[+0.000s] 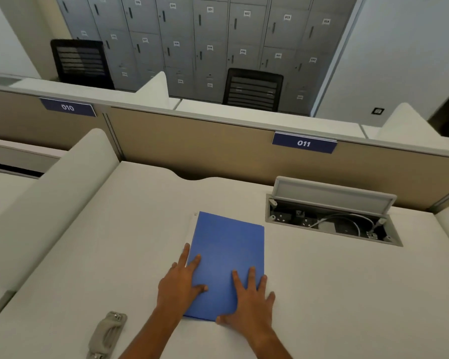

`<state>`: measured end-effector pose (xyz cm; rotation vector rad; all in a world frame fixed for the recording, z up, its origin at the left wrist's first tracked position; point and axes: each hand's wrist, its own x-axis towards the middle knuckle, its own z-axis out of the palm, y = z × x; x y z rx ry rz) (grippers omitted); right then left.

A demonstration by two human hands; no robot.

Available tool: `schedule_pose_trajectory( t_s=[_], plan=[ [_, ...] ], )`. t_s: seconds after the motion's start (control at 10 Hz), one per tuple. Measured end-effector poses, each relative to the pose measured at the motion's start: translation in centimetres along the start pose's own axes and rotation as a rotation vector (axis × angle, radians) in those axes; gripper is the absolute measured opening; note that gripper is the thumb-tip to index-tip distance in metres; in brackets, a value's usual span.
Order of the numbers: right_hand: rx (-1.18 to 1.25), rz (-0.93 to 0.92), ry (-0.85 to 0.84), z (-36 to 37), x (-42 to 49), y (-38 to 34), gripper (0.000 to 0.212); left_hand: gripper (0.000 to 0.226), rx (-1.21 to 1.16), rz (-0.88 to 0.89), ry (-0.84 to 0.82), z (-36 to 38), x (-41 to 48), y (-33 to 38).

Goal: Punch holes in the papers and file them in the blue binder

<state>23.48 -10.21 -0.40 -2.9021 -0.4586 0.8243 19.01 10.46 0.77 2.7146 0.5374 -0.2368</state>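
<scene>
papers point(195, 215) probably mostly hidden inside blue binder point(227, 252)

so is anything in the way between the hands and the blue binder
Nothing visible. The left hand and the right hand both lie flat on the closed blue binder, near its front end. The hole punch sits apart on the desk, left of the left arm.

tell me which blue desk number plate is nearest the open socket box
The 011 plate, on the partition just behind the open socket box; the 010 plate hangs far off to the left.
</scene>
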Motion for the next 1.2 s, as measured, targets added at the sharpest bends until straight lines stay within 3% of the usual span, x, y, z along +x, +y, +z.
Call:
schedule_pose_trajectory(
  t_s=[0.5, 1.0, 1.2],
  plan=[
    [0.010, 0.041, 0.023, -5.6, 9.5, -2.5, 0.137, 0.096, 0.087, 0.023, -0.039, -2.3, 11.6, -0.3],
    [0.135, 0.011, 0.059, -6.7, 11.1, -2.0, 0.134, 0.096, 0.137, 0.108, -0.011, -1.4, 14.6, -1.3],
    [0.353, 0.031, 0.269, -8.0, 9.7, 0.4, 0.136, 0.094, 0.274, 0.283, 0.324, -1.5, 14.5, -2.4]
  ],
)
